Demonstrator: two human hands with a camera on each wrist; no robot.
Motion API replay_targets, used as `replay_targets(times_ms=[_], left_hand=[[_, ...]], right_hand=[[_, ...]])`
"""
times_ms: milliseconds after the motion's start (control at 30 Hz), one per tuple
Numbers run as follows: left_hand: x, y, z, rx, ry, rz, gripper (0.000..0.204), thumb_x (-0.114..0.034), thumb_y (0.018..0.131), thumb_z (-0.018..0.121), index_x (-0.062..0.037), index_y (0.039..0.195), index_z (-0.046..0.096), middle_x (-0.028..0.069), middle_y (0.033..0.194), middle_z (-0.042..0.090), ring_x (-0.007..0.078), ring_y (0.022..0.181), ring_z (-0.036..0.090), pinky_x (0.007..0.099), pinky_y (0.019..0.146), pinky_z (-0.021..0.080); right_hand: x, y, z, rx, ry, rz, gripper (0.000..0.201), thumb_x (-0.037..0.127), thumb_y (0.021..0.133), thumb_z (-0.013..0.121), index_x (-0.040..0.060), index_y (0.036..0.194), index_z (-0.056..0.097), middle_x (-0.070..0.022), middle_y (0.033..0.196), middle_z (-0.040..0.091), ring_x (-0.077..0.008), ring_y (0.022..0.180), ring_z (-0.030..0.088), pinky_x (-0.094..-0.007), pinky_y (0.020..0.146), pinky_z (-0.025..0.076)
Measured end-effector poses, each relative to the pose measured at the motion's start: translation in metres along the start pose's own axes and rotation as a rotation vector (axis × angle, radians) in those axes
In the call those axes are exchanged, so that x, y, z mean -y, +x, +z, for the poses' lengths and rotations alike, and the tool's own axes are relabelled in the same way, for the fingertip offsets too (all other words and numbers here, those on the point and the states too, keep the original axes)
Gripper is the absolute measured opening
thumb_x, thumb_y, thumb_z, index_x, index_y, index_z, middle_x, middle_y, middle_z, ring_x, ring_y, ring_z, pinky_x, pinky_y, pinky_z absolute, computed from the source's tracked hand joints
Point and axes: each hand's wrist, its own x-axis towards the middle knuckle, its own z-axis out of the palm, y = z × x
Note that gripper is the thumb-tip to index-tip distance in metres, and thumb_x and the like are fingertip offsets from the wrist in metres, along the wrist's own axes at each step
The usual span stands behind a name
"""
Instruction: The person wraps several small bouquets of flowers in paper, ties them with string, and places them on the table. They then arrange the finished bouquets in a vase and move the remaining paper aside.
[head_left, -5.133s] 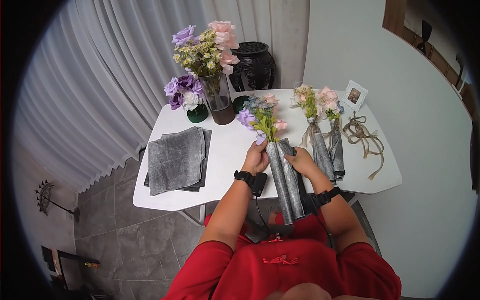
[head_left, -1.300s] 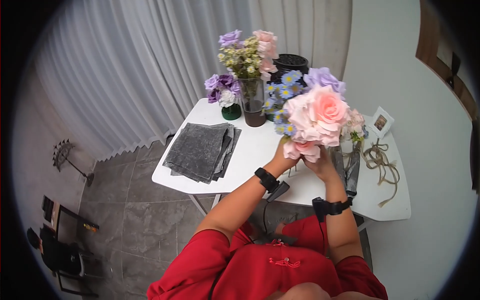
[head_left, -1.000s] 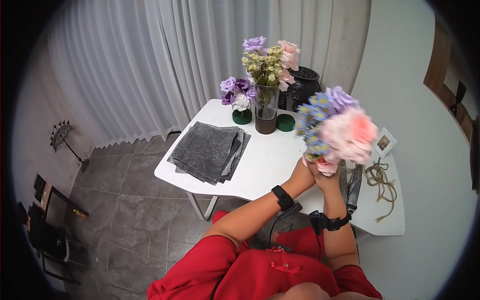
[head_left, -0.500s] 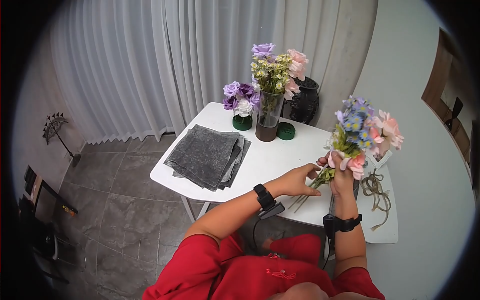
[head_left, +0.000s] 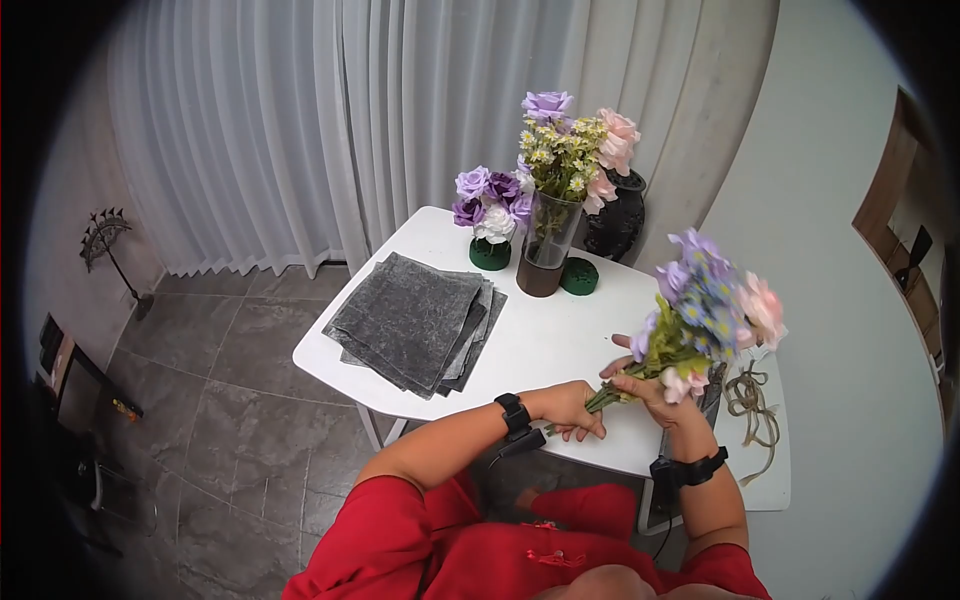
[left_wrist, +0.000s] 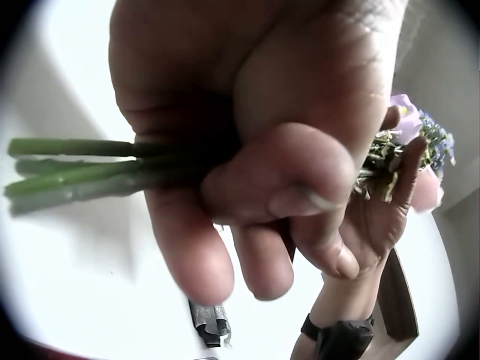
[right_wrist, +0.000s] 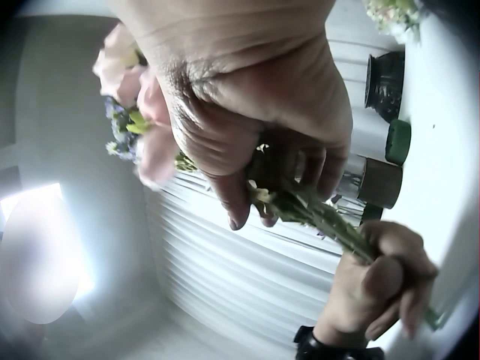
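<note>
A bouquet of pink, lilac and blue flowers (head_left: 705, 300) is held tilted above the table's right half, heads to the upper right. My left hand (head_left: 570, 405) grips the green stems near their lower ends. Cut stem ends (left_wrist: 67, 169) stick out past its fingers in the left wrist view. My right hand (head_left: 655, 395) holds the stems just below the blooms, thumb and fingers around them. In the right wrist view the stems (right_wrist: 322, 217) run from that hand (right_wrist: 262, 97) down to the left hand (right_wrist: 390, 277). Petals and leaves partly cover the right hand in the head view.
Grey wrapping sheets (head_left: 405, 320) are stacked on the white table (head_left: 540, 345) at left. Behind stand a glass vase of flowers (head_left: 550, 235), a purple and white arrangement (head_left: 490, 215) and a green foam block (head_left: 579, 276). Loose twine (head_left: 752, 405) lies at right.
The grey wrap seen around the stems earliest is off them. The bouquet swung from facing me to tilting right. My left hand let go near the blooms and now grips the lower stems.
</note>
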Motion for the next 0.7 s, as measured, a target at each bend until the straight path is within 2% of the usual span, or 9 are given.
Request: replay_targets(times_ms=[100, 300, 367, 433, 500, 533, 567, 633, 700], left_hand=[[-0.006, -0.003, -0.001, 0.028, 0.067, -0.039, 0.015, -0.015, 0.080, 0.072, 0.0004, 0.079, 0.069, 0.0090, 0.057, 0.061, 0.0112, 0.038, 0.054, 0.0228, 0.037, 0.044], [-0.033, -0.006, -0.013, 0.086, 0.002, 0.041, 0.015, -0.012, 0.078, 0.072, 0.0017, 0.078, 0.068, 0.0096, 0.055, 0.061, 0.0120, 0.040, 0.057, 0.0222, 0.035, 0.041], [-0.035, -0.005, -0.015, 0.094, 0.002, 0.040, 0.020, -0.014, 0.079, 0.071, 0.0047, 0.074, 0.065, 0.0115, 0.055, 0.060, 0.0116, 0.035, 0.050, 0.0275, 0.046, 0.052], [-0.031, -0.004, -0.019, 0.157, -0.044, 0.064, 0.016, -0.013, 0.078, 0.072, 0.0028, 0.080, 0.068, 0.0098, 0.055, 0.061, 0.0126, 0.043, 0.060, 0.0215, 0.033, 0.040], [-0.034, -0.002, -0.023, 0.139, -0.016, 0.046, 0.017, -0.013, 0.078, 0.071, 0.0030, 0.081, 0.068, 0.0102, 0.056, 0.062, 0.0131, 0.044, 0.061, 0.0213, 0.033, 0.040], [-0.035, -0.001, -0.024, 0.123, 0.012, 0.031, 0.018, -0.014, 0.078, 0.071, 0.0033, 0.082, 0.067, 0.0107, 0.058, 0.063, 0.0137, 0.045, 0.061, 0.0211, 0.033, 0.040], [-0.035, 0.000, -0.024, 0.128, 0.010, 0.029, 0.018, -0.014, 0.078, 0.071, 0.0033, 0.082, 0.067, 0.0107, 0.058, 0.063, 0.0137, 0.045, 0.061, 0.0211, 0.033, 0.040], [-0.037, 0.004, -0.027, 0.052, -0.011, -0.007, 0.019, -0.014, 0.078, 0.072, 0.0036, 0.082, 0.067, 0.0121, 0.062, 0.065, 0.0155, 0.045, 0.062, 0.0211, 0.032, 0.039], [-0.040, 0.008, -0.037, 0.079, 0.035, -0.038, 0.020, -0.014, 0.077, 0.072, 0.0030, 0.088, 0.067, 0.0110, 0.070, 0.067, 0.0146, 0.059, 0.066, 0.0225, 0.044, 0.048]], right_hand=[[0.005, 0.001, -0.006, 0.004, -0.091, 0.041, 0.082, 0.014, 0.074, 0.077, -0.0031, 0.139, 0.030, -0.0112, 0.093, 0.065, -0.0163, 0.088, 0.061, -0.0275, 0.081, 0.048], [0.012, 0.004, -0.004, -0.065, 0.336, 0.063, 0.067, 0.015, 0.082, 0.071, -0.0039, 0.134, 0.034, -0.0145, 0.096, 0.064, -0.0093, 0.072, 0.055, -0.0170, 0.044, 0.037], [0.012, 0.003, 0.002, -0.130, 0.371, 0.011, 0.057, 0.016, 0.083, 0.070, -0.0032, 0.128, 0.041, -0.0148, 0.101, 0.063, -0.0105, 0.074, 0.057, -0.0174, 0.045, 0.039], [0.002, 0.002, 0.006, -0.173, 0.252, -0.102, 0.045, 0.017, 0.086, 0.067, -0.0024, 0.121, 0.046, -0.0150, 0.106, 0.061, -0.0114, 0.076, 0.058, -0.0184, 0.045, 0.041], [0.008, 0.007, 0.013, -0.207, -0.622, -0.471, 0.039, 0.018, 0.091, 0.060, -0.0032, 0.120, 0.046, -0.0133, 0.101, 0.062, -0.0113, 0.075, 0.058, -0.0194, 0.048, 0.044], [0.015, -0.002, 0.020, -0.192, -0.223, -0.198, 0.033, 0.024, 0.096, 0.051, -0.0032, 0.116, 0.049, -0.0100, 0.093, 0.064, -0.0104, 0.068, 0.057, -0.0198, 0.047, 0.043], [-0.005, 0.002, 0.007, -0.196, -0.221, -0.194, 0.033, 0.024, 0.096, 0.051, -0.0032, 0.116, 0.049, -0.0100, 0.093, 0.064, -0.0104, 0.068, 0.057, -0.0198, 0.047, 0.043], [-0.061, 0.017, -0.031, -0.210, -1.256, -0.434, 0.036, 0.030, 0.098, 0.044, -0.0026, 0.111, 0.052, -0.0070, 0.085, 0.064, -0.0100, 0.060, 0.056, -0.0198, 0.047, 0.043], [-0.042, 0.024, -0.028, -0.210, -1.077, -0.455, 0.038, 0.033, 0.099, 0.040, -0.0007, 0.105, 0.055, -0.0064, 0.083, 0.064, -0.0101, 0.056, 0.055, -0.0201, 0.046, 0.042]])
